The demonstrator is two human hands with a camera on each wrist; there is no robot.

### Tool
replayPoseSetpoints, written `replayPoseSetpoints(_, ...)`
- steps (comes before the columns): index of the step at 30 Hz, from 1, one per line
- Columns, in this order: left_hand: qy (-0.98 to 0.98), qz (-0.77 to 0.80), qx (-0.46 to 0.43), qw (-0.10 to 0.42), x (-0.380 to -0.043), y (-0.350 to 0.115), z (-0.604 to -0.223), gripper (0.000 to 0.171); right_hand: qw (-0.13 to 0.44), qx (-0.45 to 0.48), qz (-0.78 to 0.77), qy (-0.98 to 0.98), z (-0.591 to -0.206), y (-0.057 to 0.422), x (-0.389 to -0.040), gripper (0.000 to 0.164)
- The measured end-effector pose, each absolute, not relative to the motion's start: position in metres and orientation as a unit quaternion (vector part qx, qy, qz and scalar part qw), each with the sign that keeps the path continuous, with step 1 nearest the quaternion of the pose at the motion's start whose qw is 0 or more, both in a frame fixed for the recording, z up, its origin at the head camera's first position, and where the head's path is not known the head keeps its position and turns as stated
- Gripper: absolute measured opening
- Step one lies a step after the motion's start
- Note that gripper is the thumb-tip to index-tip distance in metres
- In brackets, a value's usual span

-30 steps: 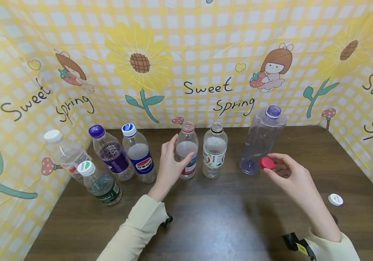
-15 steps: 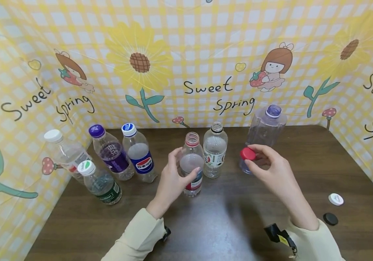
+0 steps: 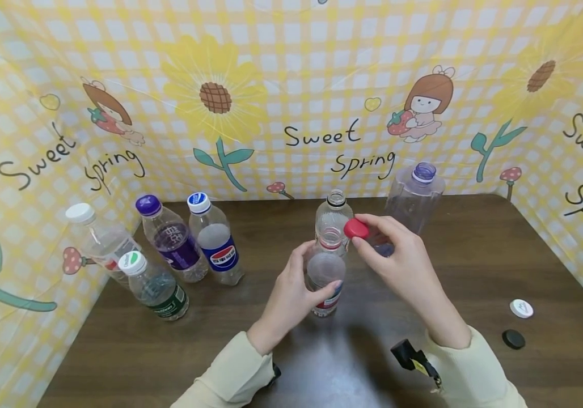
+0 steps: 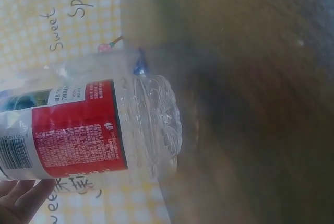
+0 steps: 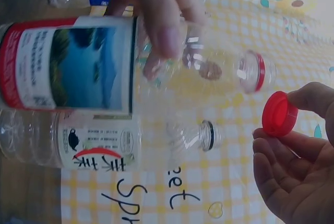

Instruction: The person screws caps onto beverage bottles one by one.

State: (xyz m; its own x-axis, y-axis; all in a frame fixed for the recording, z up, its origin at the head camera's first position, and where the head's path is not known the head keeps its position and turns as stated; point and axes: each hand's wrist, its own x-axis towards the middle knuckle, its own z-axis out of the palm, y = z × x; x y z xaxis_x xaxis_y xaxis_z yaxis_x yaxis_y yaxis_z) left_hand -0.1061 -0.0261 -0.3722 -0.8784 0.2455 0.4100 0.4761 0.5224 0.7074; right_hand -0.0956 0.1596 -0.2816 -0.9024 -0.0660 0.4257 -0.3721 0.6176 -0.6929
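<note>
My left hand grips a clear plastic bottle round its body; the bottle is uncapped, with a red ring at its neck and a red label low down. In the right wrist view its open mouth faces the red cap. My right hand pinches this cap between thumb and fingers, just right of the bottle's mouth and apart from it. Right behind the held bottle stands another uncapped bottle with a black neck ring, partly hidden by it.
A large purple-tinted uncapped bottle stands at the back right. At the left are capped bottles, among them one with a purple cap, a Pepsi bottle and a green-labelled one. A white cap and a black cap lie at the right.
The left hand has taken the red-labelled bottle and brought it forward and to the right. My right hand has moved left with the red cap, up close to the bottle's mouth.
</note>
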Motion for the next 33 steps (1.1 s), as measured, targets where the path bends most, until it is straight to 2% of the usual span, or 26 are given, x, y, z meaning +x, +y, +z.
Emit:
replayPoseSetpoints(13, -0.865, -0.414, -0.230, 0.168, -0.111, -0.021, -0.381, 0.076, 0.182, 0.166, 0.407, -0.879, -0.283, 0.144, -0.101, 0.036)
replayPoseSetpoints(33, -0.872, -0.405, -0.218, 0.166, -0.113, -0.021, -0.381, 0.075, 0.166, 0.160, 0.378, -0.896, -0.279, 0.140, -0.104, 0.036)
